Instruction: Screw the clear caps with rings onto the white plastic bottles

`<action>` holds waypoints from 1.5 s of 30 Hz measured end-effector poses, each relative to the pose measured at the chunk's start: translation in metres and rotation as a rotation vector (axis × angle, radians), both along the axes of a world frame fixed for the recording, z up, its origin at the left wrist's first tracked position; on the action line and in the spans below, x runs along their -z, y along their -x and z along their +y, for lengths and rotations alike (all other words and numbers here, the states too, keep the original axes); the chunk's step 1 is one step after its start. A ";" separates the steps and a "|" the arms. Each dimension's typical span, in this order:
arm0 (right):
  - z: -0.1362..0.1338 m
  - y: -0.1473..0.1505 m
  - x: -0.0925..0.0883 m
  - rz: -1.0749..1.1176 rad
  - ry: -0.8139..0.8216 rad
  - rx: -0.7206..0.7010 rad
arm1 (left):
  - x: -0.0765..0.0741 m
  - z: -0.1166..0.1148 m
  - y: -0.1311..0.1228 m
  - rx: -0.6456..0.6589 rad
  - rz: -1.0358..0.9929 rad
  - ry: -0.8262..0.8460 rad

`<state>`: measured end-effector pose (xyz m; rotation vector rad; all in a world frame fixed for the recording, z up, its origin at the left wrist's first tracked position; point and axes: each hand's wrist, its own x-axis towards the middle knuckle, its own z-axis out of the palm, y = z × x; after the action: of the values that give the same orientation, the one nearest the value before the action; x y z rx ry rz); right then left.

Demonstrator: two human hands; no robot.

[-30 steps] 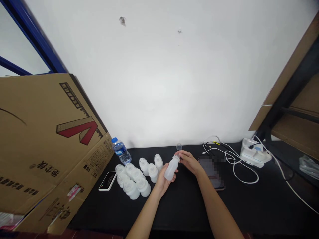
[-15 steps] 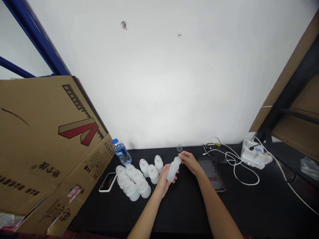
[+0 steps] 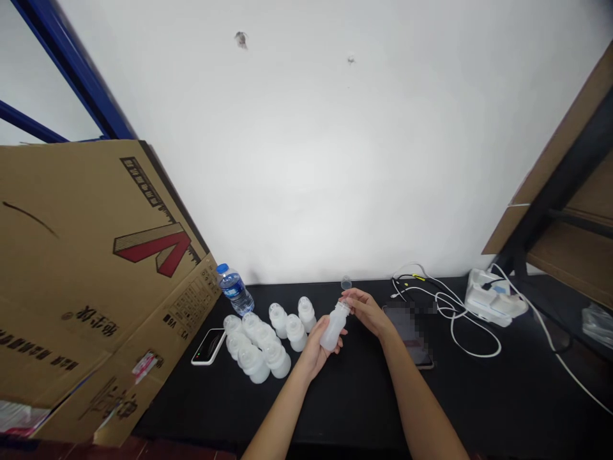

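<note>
My left hand (image 3: 322,348) is wrapped around a frosted white baby bottle (image 3: 332,329), which leans with its neck up and to the right. The fingers of my right hand (image 3: 363,309) are closed at the ribbed top of that same bottle; they partly hide the teat there. Behind my hands, a clear domed cap (image 3: 346,283) lies on the black table near the wall. To the left stand several similar baby bottles (image 3: 253,364) with clear domed caps on, three of them (image 3: 296,332) set a little apart toward my left hand.
A water bottle (image 3: 234,291) and a white-edged phone (image 3: 209,347) are left of the baby bottles, beside a large cardboard box (image 3: 96,275). On the right lie a dark tablet (image 3: 407,335), white cables (image 3: 453,310) and a white charging device (image 3: 493,297). A white wall (image 3: 306,160) rises behind.
The view has shifted slightly. Both hands keep hold of the baby bottle, with only a small shift of the right fingers at its top.
</note>
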<state>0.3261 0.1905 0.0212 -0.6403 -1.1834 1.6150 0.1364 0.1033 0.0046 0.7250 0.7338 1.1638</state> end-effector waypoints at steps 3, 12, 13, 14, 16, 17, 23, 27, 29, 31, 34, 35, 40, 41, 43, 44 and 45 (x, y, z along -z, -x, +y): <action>0.002 0.001 0.003 -0.053 -0.007 0.034 | 0.001 0.000 -0.002 0.013 0.024 -0.030; 0.009 0.008 0.012 -0.156 -0.037 0.087 | 0.008 0.003 -0.002 0.011 0.046 -0.085; 0.009 0.008 0.011 -0.147 -0.038 0.067 | 0.008 0.003 -0.002 -0.001 0.040 -0.083; 0.008 0.007 0.010 -0.136 -0.043 0.049 | 0.007 0.004 -0.001 -0.011 0.033 -0.081; 0.006 0.006 0.009 -0.116 -0.056 0.031 | 0.007 0.004 -0.001 -0.018 0.028 -0.079; 0.006 0.006 0.009 -0.110 -0.061 0.038 | 0.007 0.004 -0.001 -0.018 0.031 -0.082; 0.006 0.007 0.009 -0.113 -0.058 0.078 | 0.011 0.004 -0.001 -0.043 0.079 -0.123; 0.003 0.008 0.006 -0.125 -0.071 0.000 | 0.011 0.004 0.000 -0.029 0.100 -0.132; 0.004 0.008 0.008 -0.127 -0.072 0.021 | 0.011 0.003 -0.001 -0.028 0.162 -0.157; 0.006 0.009 0.012 -0.146 -0.067 0.070 | 0.013 0.002 -0.002 -0.066 0.282 -0.214; 0.010 0.011 0.016 -0.188 -0.069 0.141 | 0.016 0.001 -0.003 -0.145 0.426 -0.278; 0.010 0.011 0.016 -0.191 -0.070 0.151 | 0.016 0.001 -0.004 -0.159 0.431 -0.278; 0.007 0.010 0.009 -0.171 -0.081 0.089 | 0.015 0.002 -0.002 -0.149 0.355 -0.257; 0.006 0.009 0.008 -0.169 -0.086 0.083 | 0.015 0.002 -0.003 -0.149 0.359 -0.261; 0.005 0.009 0.007 -0.167 -0.088 0.090 | 0.015 0.002 -0.003 -0.170 0.391 -0.277; 0.005 0.009 0.007 -0.167 -0.085 0.094 | 0.016 0.001 -0.004 -0.186 0.411 -0.287; 0.005 0.009 0.007 -0.166 -0.082 0.098 | 0.017 0.001 -0.004 -0.201 0.432 -0.299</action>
<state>0.3173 0.1953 0.0138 -0.7797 -1.3113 1.4453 0.1404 0.1038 -0.0122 1.1980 1.0214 1.3325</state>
